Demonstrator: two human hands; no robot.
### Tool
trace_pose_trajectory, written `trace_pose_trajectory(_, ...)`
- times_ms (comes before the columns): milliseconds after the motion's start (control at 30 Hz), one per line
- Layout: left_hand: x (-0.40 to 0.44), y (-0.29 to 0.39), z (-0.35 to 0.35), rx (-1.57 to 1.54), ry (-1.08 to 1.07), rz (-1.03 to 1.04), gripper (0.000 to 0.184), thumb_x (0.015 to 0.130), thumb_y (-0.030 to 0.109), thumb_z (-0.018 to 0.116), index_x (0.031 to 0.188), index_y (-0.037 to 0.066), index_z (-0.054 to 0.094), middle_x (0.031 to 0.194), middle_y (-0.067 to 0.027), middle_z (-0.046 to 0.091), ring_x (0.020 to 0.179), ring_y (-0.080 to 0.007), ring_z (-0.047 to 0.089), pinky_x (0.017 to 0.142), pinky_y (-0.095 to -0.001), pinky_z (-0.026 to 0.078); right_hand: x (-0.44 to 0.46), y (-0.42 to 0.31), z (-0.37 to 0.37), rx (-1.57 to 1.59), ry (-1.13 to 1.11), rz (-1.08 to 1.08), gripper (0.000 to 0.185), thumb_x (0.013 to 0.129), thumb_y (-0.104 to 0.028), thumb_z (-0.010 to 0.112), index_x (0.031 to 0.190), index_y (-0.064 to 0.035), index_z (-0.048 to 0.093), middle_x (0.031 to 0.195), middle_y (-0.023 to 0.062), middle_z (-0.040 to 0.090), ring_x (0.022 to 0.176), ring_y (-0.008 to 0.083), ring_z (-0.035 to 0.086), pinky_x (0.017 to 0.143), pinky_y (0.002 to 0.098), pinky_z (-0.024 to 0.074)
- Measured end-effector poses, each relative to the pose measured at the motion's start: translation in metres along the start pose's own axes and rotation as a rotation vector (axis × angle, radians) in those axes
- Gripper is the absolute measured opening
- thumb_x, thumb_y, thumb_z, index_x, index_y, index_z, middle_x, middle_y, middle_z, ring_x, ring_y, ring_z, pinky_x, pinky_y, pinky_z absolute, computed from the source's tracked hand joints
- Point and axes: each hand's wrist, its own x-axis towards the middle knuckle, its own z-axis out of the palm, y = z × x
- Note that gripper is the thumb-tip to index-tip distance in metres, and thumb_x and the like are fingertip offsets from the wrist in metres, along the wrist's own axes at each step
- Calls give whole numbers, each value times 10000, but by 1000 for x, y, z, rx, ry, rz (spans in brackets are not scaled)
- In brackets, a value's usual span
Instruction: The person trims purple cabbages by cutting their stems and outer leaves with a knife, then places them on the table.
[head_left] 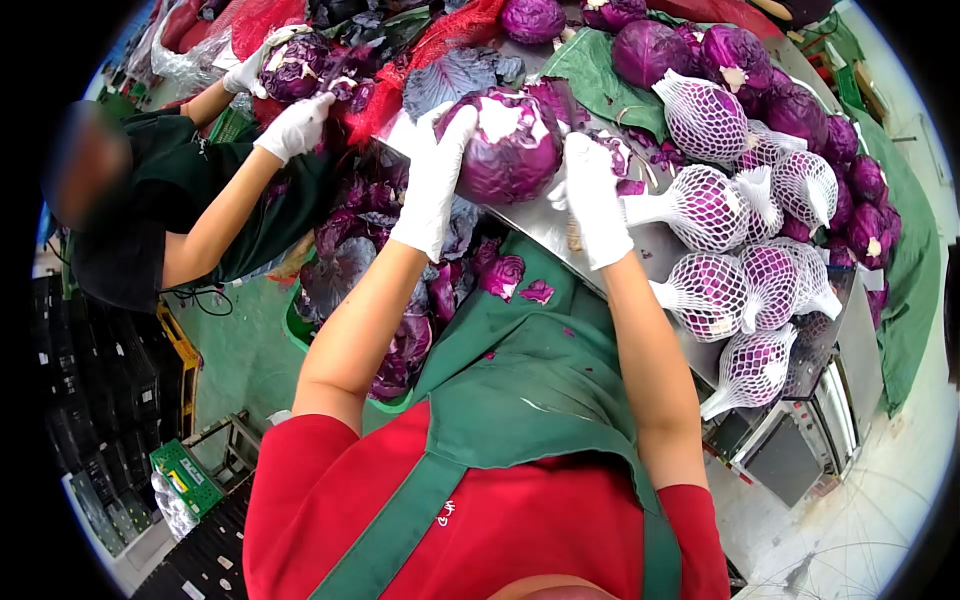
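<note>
A red cabbage (508,160) with a pale, trimmed patch on top is held up over the edge of the metal table. My left hand (432,185), in a white glove, grips its left side with the fingers wrapped over it. Close by the cabbage's right side is my right hand (594,200), also gloved, its fingers curled in. A small brownish piece shows below those fingers, but I cannot make out what it is. Purple leaf scraps (630,187) lie on the table just beyond this hand.
Several cabbages in white foam nets (705,208) lie at the right, with bare cabbages (735,58) heaped behind. Under the table edge, a green crate (298,318) holds loose leaves (345,270). At the left, a co-worker's gloved hands (295,128) handle another cabbage (293,68).
</note>
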Motion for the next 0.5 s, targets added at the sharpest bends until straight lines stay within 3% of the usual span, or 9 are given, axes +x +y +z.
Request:
trace_pose_trajectory(67, 1, 3, -3, 6, -59, 19, 449, 933, 263, 653, 1285, -7, 584, 1108, -32, 607, 996, -100, 544, 920, -265, 436, -6, 18, 12, 7, 91, -168, 478, 1039, -344, 443, 1303, 48, 515, 843, 129, 608, 527, 148, 571, 508, 298, 480)
trace_pose_trajectory(100, 1, 3, -6, 10, -112, 34, 432, 934, 238, 645, 1286, -6, 585, 1085, -28, 616, 955, -96, 547, 890, -253, 441, -12, 23, 17, 71, 108, -93, 481, 1036, -338, 447, 1312, 51, 507, 851, 135, 606, 528, 151, 571, 511, 300, 481)
trace_pose_trajectory(133, 8, 2, -10, 61, -160, 77, 385, 945, 188, 613, 1288, 14, 597, 1071, -20, 620, 904, -90, 545, 853, -233, 442, -23, 22, 23, 104, 154, -45, 457, 1034, -346, 476, 1305, 17, 533, 680, 60, 581, 526, 127, 555, 520, 296, 466)
trace_pose_trajectory(233, 44, 17, -17, 284, -279, 253, 309, 975, 211, 572, 1220, 46, 662, 1074, -15, 651, 897, -101, 561, 854, -237, 441, -46, 16, 19, 4, 89, -121, 460, 1028, -332, 495, 1341, 4, 525, 688, 58, 578, 559, 114, 563, 557, 301, 472)
trace_pose_trajectory(333, 50, 36, -4, 234, -388, 117, 312, 989, 285, 596, 1147, 33, 693, 1057, -13, 670, 975, -81, 586, 885, -229, 451, -55, 25, 5, -395, 87, -546, 308, 1031, -254, 469, 1226, -50, 592, 703, 92, 604, 553, 152, 588, 545, 309, 471)
trace_pose_trajectory(400, 61, 34, -1, 264, -420, 82, 306, 991, 281, 599, 1138, 30, 694, 1038, -3, 674, 959, -71, 589, 872, -217, 456, -73, 15, 3, -562, 38, -524, 194, 1023, -155, 437, 1049, -80, 614, 705, 85, 624, 553, 199, 619, 545, 327, 478)
trace_pose_trajectory(500, 62, 28, 1, 342, -381, 152, 297, 992, 265, 605, 1120, 12, 691, 973, 10, 672, 884, -52, 583, 812, -207, 467, -80, 22, 8, -738, 6, -474, 175, 1023, -157, 449, 1024, -83, 608, 701, 74, 636, 570, 228, 640, 554, 349, 496)
